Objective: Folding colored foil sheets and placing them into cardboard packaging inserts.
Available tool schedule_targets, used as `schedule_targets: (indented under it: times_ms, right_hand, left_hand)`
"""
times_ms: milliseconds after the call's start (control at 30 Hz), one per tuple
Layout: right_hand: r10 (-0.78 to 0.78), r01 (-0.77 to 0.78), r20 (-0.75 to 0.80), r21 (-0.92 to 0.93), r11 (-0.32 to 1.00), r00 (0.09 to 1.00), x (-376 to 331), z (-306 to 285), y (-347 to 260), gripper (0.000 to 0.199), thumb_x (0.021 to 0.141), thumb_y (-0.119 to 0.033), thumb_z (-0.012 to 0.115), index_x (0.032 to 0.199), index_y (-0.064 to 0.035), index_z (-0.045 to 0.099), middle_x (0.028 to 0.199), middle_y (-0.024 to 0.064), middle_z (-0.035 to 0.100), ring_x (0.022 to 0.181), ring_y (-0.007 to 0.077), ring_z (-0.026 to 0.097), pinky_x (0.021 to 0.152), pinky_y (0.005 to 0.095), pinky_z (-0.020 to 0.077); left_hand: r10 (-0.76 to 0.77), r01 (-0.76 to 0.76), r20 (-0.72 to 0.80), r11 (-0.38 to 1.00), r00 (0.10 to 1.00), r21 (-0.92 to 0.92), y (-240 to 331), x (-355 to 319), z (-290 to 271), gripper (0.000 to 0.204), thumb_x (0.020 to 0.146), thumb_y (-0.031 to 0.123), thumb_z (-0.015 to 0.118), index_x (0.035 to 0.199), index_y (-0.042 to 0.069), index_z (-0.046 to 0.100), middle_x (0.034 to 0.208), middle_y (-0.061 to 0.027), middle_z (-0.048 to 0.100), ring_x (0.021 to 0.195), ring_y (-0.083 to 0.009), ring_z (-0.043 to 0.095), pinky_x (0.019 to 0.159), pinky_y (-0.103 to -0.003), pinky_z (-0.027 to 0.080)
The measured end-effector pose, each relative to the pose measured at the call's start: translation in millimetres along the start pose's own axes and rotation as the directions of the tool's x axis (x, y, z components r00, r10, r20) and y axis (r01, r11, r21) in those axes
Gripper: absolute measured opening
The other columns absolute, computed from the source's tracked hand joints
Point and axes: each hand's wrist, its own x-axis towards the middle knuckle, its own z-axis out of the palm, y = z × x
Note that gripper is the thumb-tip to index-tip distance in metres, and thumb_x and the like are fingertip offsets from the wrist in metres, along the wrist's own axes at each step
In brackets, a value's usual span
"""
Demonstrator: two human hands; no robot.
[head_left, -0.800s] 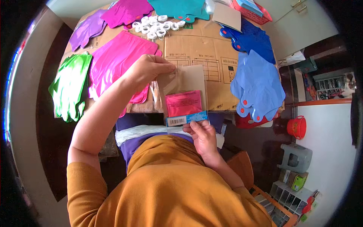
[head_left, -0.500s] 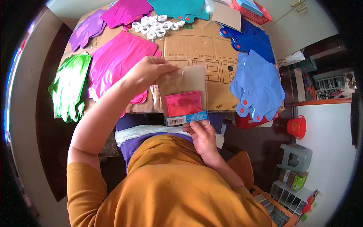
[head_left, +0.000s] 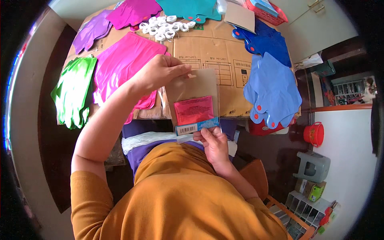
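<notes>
A clear plastic packet (head_left: 206,86) holds a beige card, a folded pink piece (head_left: 195,111) and a blue strip with a barcode. Its lower end rests in my right hand (head_left: 216,144), the thumb pressed on the blue strip. At the packet's upper left edge is my left hand (head_left: 162,72), thumb and fingers pinched together on the plastic. The packet hangs over the front edge of the cardboard-topped table (head_left: 192,48). Left of it lies a stack of shiny pink glove-shaped pieces (head_left: 128,62), partly behind my left forearm.
Green gloves (head_left: 74,90), purple pieces (head_left: 92,34), magenta ones (head_left: 132,12) and teal ones (head_left: 190,8) ring the table. White rolls (head_left: 164,28) cluster at the back. Dark blue (head_left: 272,40) and light blue gloves (head_left: 274,88) lie right, below a red basket (head_left: 276,18).
My left hand has shifted slightly right along the packet's top, its fingers in a changed pose. The folded pink piece sits a little more tilted. My right hand stays in place.
</notes>
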Motion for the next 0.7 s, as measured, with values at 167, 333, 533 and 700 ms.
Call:
schedule_targets:
  times_ms: [167, 333, 533, 700]
  right_hand:
    - [-0.011, 0.011, -0.024, 0.0, 1.0, 1.0, 0, 8, -1, 0.012, 0.094, -0.012, 0.062, 0.096, -0.0002, 0.061, 0.091, 0.0121, 0.069, 0.079, 0.0189, 0.066, 0.073, 0.032, 0.0551]
    - [-0.091, 0.086, -0.058, -0.087, 0.992, 0.994, 1, 9, -5, 0.014, 0.093, -0.016, 0.065, 0.092, -0.003, 0.058, 0.086, 0.0111, 0.068, 0.073, 0.0169, 0.064, 0.071, 0.031, 0.053]
    - [-0.081, 0.082, -0.122, 0.004, 0.997, 0.989, 7, 19, -5, 0.013, 0.092, -0.015, 0.066, 0.092, -0.0047, 0.058, 0.086, 0.0105, 0.068, 0.075, 0.0171, 0.066, 0.071, 0.031, 0.055]
    - [-0.101, 0.105, -0.143, 0.02, 0.994, 0.985, 13, 23, -3, 0.011, 0.093, -0.013, 0.064, 0.096, -0.0035, 0.059, 0.088, 0.0114, 0.068, 0.078, 0.0185, 0.067, 0.072, 0.0321, 0.0573]
  left_hand:
    - [0.054, -0.058, 0.046, 0.992, 0.998, 0.109, -6, 13, -6, 0.031, 0.094, 0.028, 0.064, 0.096, -0.002, 0.071, 0.083, -0.0013, 0.069, 0.077, -0.0057, 0.059, 0.07, -0.023, 0.049]
    - [-0.076, 0.072, 0.038, 0.991, 0.996, 0.109, 6, 9, -6, 0.03, 0.095, 0.025, 0.062, 0.103, -0.002, 0.069, 0.087, -0.0019, 0.069, 0.078, -0.0055, 0.059, 0.071, -0.023, 0.049]
    - [0.244, -0.168, -0.208, 0.93, 0.947, 0.326, -7, 3, 7, 0.033, 0.09, 0.023, 0.068, 0.113, 0.001, 0.065, 0.09, -0.0075, 0.068, 0.081, -0.0155, 0.062, 0.077, -0.03, 0.051]
    - [0.565, -0.445, 0.054, 0.583, 0.824, 0.68, -16, -22, 34, 0.02, 0.086, 0.013, 0.065, 0.104, 0.003, 0.067, 0.107, -0.0143, 0.062, 0.102, -0.0316, 0.058, 0.091, -0.04, 0.045]
